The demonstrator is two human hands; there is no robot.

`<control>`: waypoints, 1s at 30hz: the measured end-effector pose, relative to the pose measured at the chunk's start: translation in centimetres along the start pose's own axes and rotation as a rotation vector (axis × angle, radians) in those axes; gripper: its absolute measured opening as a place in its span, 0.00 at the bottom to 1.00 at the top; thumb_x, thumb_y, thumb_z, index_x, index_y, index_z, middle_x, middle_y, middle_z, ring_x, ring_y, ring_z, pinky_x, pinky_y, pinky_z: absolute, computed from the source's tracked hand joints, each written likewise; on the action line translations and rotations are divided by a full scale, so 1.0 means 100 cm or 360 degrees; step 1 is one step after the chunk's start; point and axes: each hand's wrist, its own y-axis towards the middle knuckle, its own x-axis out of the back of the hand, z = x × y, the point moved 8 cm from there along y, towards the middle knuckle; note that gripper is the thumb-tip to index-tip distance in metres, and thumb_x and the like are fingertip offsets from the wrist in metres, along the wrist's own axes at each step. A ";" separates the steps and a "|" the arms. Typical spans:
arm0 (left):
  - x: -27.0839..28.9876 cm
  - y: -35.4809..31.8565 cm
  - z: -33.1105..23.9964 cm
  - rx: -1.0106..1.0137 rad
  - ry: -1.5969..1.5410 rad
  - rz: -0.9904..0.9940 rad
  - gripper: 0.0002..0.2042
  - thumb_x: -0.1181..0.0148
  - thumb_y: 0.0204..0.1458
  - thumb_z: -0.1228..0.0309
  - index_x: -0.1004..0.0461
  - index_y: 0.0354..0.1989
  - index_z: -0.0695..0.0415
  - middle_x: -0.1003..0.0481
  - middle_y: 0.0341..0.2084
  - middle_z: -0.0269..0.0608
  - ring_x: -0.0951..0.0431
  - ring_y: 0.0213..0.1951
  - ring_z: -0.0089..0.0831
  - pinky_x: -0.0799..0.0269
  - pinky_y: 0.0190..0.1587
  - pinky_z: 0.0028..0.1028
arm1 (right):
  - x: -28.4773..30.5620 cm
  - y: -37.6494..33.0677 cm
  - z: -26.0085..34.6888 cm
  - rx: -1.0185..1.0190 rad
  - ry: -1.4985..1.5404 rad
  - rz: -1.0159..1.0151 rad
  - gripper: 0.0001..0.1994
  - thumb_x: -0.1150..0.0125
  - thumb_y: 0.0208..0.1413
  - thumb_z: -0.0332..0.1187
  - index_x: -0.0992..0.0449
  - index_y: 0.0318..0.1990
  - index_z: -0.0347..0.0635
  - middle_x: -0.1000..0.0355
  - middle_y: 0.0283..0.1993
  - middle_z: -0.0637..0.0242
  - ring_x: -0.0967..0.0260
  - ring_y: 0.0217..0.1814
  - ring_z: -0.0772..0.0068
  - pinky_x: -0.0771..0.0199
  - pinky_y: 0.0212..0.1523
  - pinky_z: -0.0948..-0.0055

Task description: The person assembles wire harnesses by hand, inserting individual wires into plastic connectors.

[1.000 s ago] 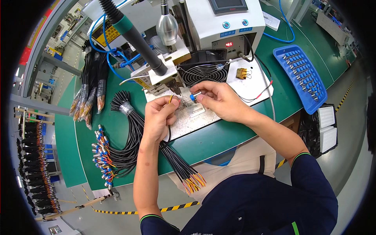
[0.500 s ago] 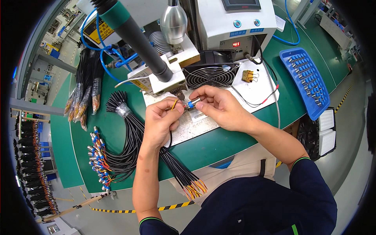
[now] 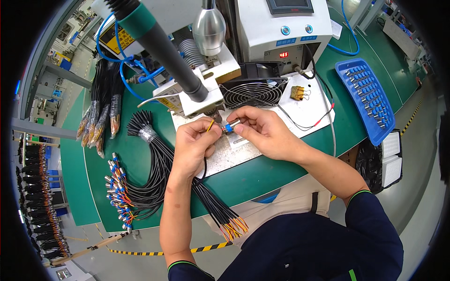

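My right hand (image 3: pixel 265 131) pinches a small metal connector (image 3: pixel 229 128) with a blue ring, its thumb and index finger at the right end. Facing it, my left hand (image 3: pixel 196 143) grips a black cable (image 3: pixel 204 169) near its stripped end. A yellow wire (image 3: pixel 211 125) sticks up past the left fingertips, while other thin wires meet the connector's left end. Both hands are over the white metal plate (image 3: pixel 225 161), just under the machine's head (image 3: pixel 204 105). The exact contact between wires and connector is partly hidden by my fingers.
On the left of the green table lies a bundle of black cables (image 3: pixel 157 159) with blue-ringed connectors (image 3: pixel 119 192) at one end. A blue tray (image 3: pixel 368 100) of connectors sits at the right. Behind my hands are a black fan (image 3: pixel 253 93) and a binder clip (image 3: pixel 299 92).
Both hands stay at the same spot with the connector and wires. The view has shifted only slightly, and the fingers have barely moved.
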 end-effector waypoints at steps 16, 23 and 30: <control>-0.001 0.000 0.000 -0.0024 0.0037 -0.0062 0.02 0.36 0.64 0.82 0.19 0.38 0.68 0.28 0.24 0.27 0.41 0.18 0.10 0.54 0.19 0.20 | 0.000 -0.002 0.002 0.0028 -0.0078 -0.0021 0.13 0.40 0.72 0.23 0.23 0.61 0.30 0.21 0.54 0.65 0.24 0.55 0.81 0.22 0.57 0.76; -0.001 -0.001 0.000 -0.0029 0.0054 -0.0065 0.03 0.36 0.64 0.82 0.19 0.38 0.68 0.28 0.25 0.28 0.40 0.18 0.10 0.53 0.20 0.20 | 0.000 -0.003 0.003 0.0035 -0.0078 -0.0026 0.14 0.40 0.72 0.22 0.24 0.61 0.30 0.21 0.54 0.65 0.25 0.55 0.82 0.22 0.57 0.76; 0.002 -0.001 0.002 -0.0028 0.0011 -0.0039 0.02 0.36 0.64 0.82 0.18 0.39 0.67 0.27 0.24 0.28 0.40 0.18 0.10 0.52 0.20 0.20 | 0.000 -0.003 0.005 0.0024 -0.0112 -0.0031 0.13 0.39 0.71 0.23 0.23 0.60 0.31 0.21 0.53 0.65 0.25 0.52 0.82 0.22 0.55 0.77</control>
